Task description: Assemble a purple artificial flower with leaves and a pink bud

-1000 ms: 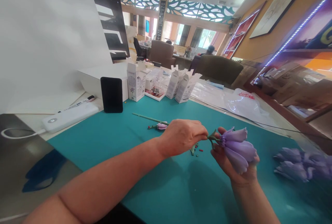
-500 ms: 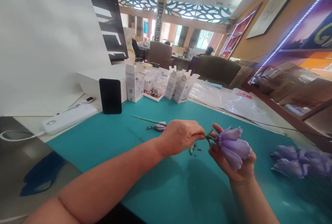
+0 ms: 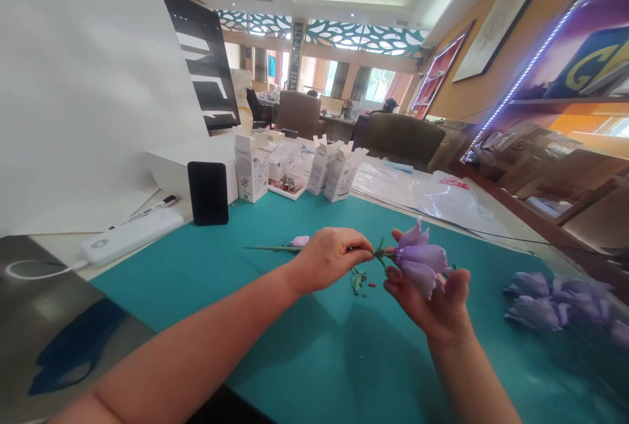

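A light purple flower (image 3: pixel 417 257) with long petals lies sideways over my right hand (image 3: pixel 432 299), whose fingers and thumb curl round the petals. At its base, green sepals (image 3: pixel 379 251) spread out round the stem. My left hand (image 3: pixel 337 257) is closed in a pinch on the stem just behind these sepals. A thin green stem (image 3: pixel 268 248) shows to the left of that hand; whether it is the same one, I cannot tell. A small purple bud (image 3: pixel 299 241) lies behind the left hand, partly hidden.
Small green and red bits (image 3: pixel 358 280) lie on the teal mat (image 3: pixel 304 358). Several purple flowers (image 3: pixel 535 303) rest at the right. Toward the back stand a black phone-like slab (image 3: pixel 208 193), open white boxes (image 3: pixel 252 172) and plastic bags (image 3: pixel 432 198). A white power strip (image 3: pixel 132 231) lies left.
The view has tilted up a little. Both hands and the flower appear slightly further left, and the flower has turned so its petals point more upward. Both holds look the same.
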Demonstrator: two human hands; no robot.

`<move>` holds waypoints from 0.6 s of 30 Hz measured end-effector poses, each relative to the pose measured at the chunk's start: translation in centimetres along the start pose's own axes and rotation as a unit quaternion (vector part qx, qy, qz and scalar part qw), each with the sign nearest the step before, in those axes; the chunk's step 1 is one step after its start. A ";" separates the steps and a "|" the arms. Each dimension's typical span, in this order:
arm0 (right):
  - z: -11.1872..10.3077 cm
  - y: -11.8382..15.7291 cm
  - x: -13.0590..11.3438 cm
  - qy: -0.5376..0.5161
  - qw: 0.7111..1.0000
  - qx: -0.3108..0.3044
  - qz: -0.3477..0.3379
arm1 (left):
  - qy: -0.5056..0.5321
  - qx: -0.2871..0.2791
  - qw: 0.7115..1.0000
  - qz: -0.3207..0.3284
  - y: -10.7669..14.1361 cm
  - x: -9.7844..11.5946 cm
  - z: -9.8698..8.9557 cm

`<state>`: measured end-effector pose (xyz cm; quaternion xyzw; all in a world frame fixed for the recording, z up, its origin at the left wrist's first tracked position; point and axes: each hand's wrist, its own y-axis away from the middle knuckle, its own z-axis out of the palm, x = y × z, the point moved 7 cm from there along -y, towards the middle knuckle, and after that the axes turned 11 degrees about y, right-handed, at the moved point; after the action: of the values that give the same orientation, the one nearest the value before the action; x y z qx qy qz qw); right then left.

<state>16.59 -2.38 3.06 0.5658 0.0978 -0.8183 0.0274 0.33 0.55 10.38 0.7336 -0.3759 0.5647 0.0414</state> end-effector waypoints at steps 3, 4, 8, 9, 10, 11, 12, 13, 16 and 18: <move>-0.1 -0.4 0.0 0.010 1.000 0.002 -0.003 | 0.075 0.022 0.995 -0.066 -0.1 -0.4 -0.6; -0.1 -0.5 0.1 0.008 1.000 0.008 -0.002 | 0.101 0.028 0.991 -0.080 -0.2 -0.5 -0.8; -0.1 -1.2 1.2 0.027 0.998 0.050 0.025 | 0.223 0.041 0.969 -0.095 -0.9 0.2 -1.2; 0.2 -1.3 1.6 0.045 0.997 0.053 0.035 | 0.256 0.040 0.960 -0.101 -1.1 0.3 -1.1; 0.6 -1.4 1.9 0.066 0.996 0.053 0.041 | 0.289 0.039 0.950 -0.109 -1.3 0.5 -0.9; 1.2 -1.4 2.2 0.088 0.994 0.049 0.045 | 0.319 0.039 0.940 -0.117 -1.5 0.5 -0.6; 1.8 -1.3 2.4 0.110 0.992 0.040 0.047 | 0.347 0.037 0.929 -0.124 -1.7 0.6 -0.4; 2.6 -1.3 2.6 0.131 0.990 0.029 0.048 | 0.373 0.036 0.918 -0.129 -2.0 0.6 -0.1; 4.9 -0.9 2.7 0.206 0.977 -0.005 0.049 | 0.436 0.037 0.889 -0.136 -2.8 0.5 0.9; 6.3 -0.8 2.6 0.259 0.964 -0.034 0.044 | 0.466 0.043 0.873 -0.136 -3.4 0.1 1.4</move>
<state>9.73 -2.67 2.89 0.7610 0.1040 -0.6378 0.0562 3.44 2.21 11.23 0.4300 -0.1844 0.8457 0.2566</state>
